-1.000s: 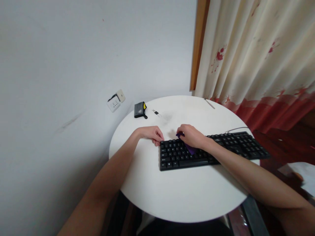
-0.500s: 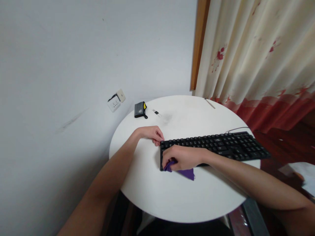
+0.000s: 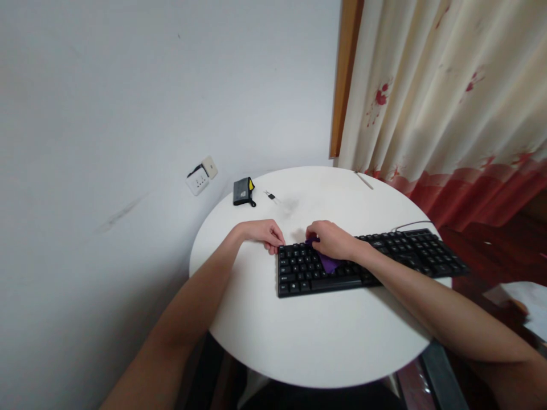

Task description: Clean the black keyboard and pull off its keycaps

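Keyboard lies before you, right end overhanging the round table, your bent left hand pinching its far left corner, your right hand clutching a purple cloth on the keys, tabletop stretching nearer you, a pouch beyond your left hand, and a cable behind.

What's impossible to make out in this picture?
All in the head view:
Keys under the right hand: covered by it and the purple cloth.
Whether the left hand grips the keyboard corner: hidden by the hand itself.
Lettering at the keyboard's right end: too small.
White object beyond the table: cut off by the right edge.
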The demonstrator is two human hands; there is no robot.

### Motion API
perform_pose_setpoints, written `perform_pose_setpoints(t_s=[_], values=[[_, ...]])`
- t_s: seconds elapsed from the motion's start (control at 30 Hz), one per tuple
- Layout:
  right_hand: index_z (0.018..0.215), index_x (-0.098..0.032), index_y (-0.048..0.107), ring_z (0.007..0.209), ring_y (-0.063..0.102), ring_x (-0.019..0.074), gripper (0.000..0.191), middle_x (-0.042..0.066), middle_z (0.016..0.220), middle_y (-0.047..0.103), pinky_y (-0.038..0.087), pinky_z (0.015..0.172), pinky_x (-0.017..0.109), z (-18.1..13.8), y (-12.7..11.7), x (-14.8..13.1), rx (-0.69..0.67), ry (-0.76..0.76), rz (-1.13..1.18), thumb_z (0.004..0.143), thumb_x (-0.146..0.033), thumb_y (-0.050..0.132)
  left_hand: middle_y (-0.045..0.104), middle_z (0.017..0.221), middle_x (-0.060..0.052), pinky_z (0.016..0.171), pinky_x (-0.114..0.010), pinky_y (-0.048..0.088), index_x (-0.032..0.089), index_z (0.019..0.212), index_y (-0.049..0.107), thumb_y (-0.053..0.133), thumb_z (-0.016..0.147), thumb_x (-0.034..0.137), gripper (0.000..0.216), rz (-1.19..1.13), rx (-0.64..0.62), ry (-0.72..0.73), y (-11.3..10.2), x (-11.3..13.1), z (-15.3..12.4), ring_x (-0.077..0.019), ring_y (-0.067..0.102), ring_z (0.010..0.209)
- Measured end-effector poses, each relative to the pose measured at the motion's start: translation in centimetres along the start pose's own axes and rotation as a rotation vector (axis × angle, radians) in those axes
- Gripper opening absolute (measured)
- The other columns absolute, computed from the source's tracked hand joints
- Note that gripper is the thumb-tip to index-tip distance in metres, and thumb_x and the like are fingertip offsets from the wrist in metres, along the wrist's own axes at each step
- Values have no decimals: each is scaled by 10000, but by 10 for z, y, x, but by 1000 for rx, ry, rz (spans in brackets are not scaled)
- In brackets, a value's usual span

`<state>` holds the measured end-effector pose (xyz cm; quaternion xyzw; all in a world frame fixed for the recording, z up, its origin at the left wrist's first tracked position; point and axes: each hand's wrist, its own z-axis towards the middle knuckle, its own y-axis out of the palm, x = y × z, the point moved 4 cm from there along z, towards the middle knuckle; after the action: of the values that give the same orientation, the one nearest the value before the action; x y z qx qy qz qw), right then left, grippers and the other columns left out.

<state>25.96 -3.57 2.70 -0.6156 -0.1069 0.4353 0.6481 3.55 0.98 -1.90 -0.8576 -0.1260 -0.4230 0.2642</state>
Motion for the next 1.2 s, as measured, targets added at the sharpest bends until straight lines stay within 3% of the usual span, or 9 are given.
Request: perform_pose_setpoints(t_s=[0.1,0.27,0.37,0.43,0.6,0.7,0.83,1.0,1.2], values=[[897,-157,701,831,598,190,226,83,900,684,422,764,289,-5,6,-21,-65,-121,34,741,-61,569,753,744,-88,600,-202,529,148,958,765,756,776,392,305,5,-1,-1,0,-1,0,-158,717,667],[910,-156,699,802,588,153,234,46,897,684,428,769,252,-18,13,-62,-306,-408,249,749,-41,574,754,753,-101,591,-200,527,136,984,759,753,780,420,350,25,-14,20,-1,0,-1,-167,719,681],[921,-155,704,766,581,130,248,26,893,685,434,736,224,-21,14,-71,-396,-460,368,746,-29,582,754,755,-104,591,-200,526,133,989,758,751,780,432,365,32,-17,26,-1,1,-1,-170,719,685],[933,-158,705,766,586,128,263,23,895,690,437,726,221,-18,11,-65,-354,-393,403,746,-24,576,753,750,-100,594,-204,527,134,981,760,760,769,431,364,22,-6,20,0,1,-1,-170,717,680],[907,-151,703,846,602,160,279,55,918,700,436,810,271,-1,-9,-22,105,-92,290,743,-7,529,750,737,-93,599,-211,527,137,963,764,783,739,418,360,0,5,-11,2,4,-1,-166,710,665],[879,-144,708,870,605,195,248,87,909,700,427,827,301,3,-15,5,242,91,143,751,-28,530,752,748,-98,607,-216,531,137,968,764,788,733,417,367,-11,7,-22,1,3,-1,-170,714,680],[905,-152,718,910,606,218,234,106,932,690,418,841,312,5,-2,14,171,144,29,794,-66,531,753,750,-100,607,-221,534,135,965,764,784,739,412,358,-7,11,-16,0,1,0,-173,716,681],[956,-157,712,895,610,199,228,106,968,660,423,815,288,6,19,0,109,95,-13,858,-96,515,755,760,-93,614,-217,541,143,977,761,765,763,400,335,11,-3,-8,-1,-1,1,-165,716,679],[963,-166,698,882,616,188,239,81,948,667,443,823,287,0,21,-31,34,-133,64,847,-52,522,751,728,-86,591,-204,531,139,948,759,767,767,394,314,-15,-8,10,-1,-1,2,-158,712,651]])
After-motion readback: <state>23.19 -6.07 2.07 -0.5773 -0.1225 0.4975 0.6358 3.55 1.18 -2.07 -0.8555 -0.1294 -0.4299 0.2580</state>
